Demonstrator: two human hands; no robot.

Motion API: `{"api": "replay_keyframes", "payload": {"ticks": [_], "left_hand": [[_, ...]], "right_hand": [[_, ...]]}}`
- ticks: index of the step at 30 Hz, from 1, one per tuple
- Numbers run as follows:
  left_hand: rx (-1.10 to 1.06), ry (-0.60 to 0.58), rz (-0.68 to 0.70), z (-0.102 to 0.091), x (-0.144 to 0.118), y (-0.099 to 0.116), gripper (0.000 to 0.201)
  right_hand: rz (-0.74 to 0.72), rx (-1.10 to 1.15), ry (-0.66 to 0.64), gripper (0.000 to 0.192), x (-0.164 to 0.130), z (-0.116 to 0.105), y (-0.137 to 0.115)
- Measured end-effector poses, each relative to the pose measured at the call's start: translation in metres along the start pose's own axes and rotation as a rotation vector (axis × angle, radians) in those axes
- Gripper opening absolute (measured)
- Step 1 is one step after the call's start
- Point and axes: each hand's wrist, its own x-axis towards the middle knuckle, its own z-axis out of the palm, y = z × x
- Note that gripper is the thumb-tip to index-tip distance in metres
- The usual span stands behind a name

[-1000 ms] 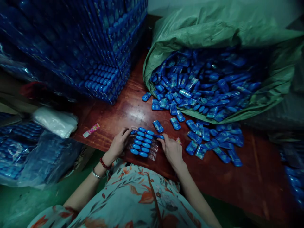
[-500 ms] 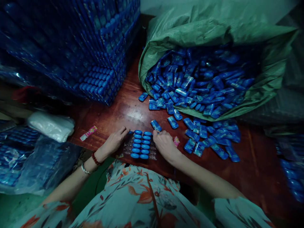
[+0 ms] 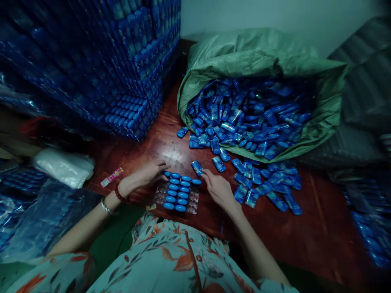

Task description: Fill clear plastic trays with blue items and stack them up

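A clear blister tray (image 3: 192, 203) lies at the near edge of the wooden table (image 3: 171, 142), with several blue oval pieces (image 3: 179, 191) set in two rows on it. My left hand (image 3: 146, 175) rests at the tray's upper left corner, fingertips touching the top blue pieces. My right hand (image 3: 218, 188) is at the tray's upper right, fingers spread, with its fingertips next to a loose blue packet (image 3: 196, 167). Whether it grips the packet is unclear.
A green sack (image 3: 259, 61) at the back right spills blue packets (image 3: 262, 183) onto the table. Tall stacks of filled blue trays (image 3: 131, 81) stand at the back left. A white bag (image 3: 64, 167), a pink wrapper (image 3: 111, 176) and plastic-wrapped bundles (image 3: 36, 211) lie on the left.
My right hand has drawn back from the tray's top right toward the loose packet. The left hand stays at the tray's corner. The view has tilted up a little.
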Motion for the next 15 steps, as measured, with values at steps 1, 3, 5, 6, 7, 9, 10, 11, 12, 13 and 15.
{"api": "replay_keyframes", "payload": {"ticks": [1,3,5,6,7,9,10,11,12,13,15], "left_hand": [[-0.049,-0.003,0.037,-0.007,0.01,-0.005,0.025],[-0.096,0.024,0.055,-0.015,0.042,-0.011,0.031],[-0.038,0.108,0.011,-0.013,0.085,-0.009,0.032],[0.037,0.114,-0.008,-0.008,0.107,-0.006,0.03],[0.118,0.111,0.007,-0.001,0.127,-0.002,0.029],[0.235,0.098,0.05,0.014,0.159,0.005,0.026],[0.261,0.088,0.073,0.02,0.17,0.006,0.025],[0.268,0.076,0.091,0.025,0.176,0.007,0.027],[0.265,0.062,0.104,0.027,0.178,0.006,0.031],[0.251,0.048,0.11,0.028,0.176,0.004,0.033],[0.191,0.051,0.09,0.024,0.16,-0.004,0.032]], "right_hand": [[0.054,0.041,0.056,0.034,0.004,0.003,0.004],[0.122,0.072,0.115,0.034,0.017,0.011,0.006],[0.116,0.095,0.096,0.033,0.031,0.02,0.005],[0.095,0.123,0.086,0.03,0.038,0.025,0.005],[0.076,0.163,0.094,0.026,0.042,0.028,0.006],[0.067,0.252,0.159,0.019,0.044,0.032,0.014],[0.081,0.296,0.205,0.018,0.041,0.034,0.02],[0.096,0.345,0.248,0.018,0.035,0.035,0.028],[0.103,0.4,0.285,0.019,0.027,0.036,0.037],[0.097,0.459,0.316,0.02,0.016,0.037,0.045],[0.056,0.568,0.374,0.023,-0.01,0.04,0.058]]}}
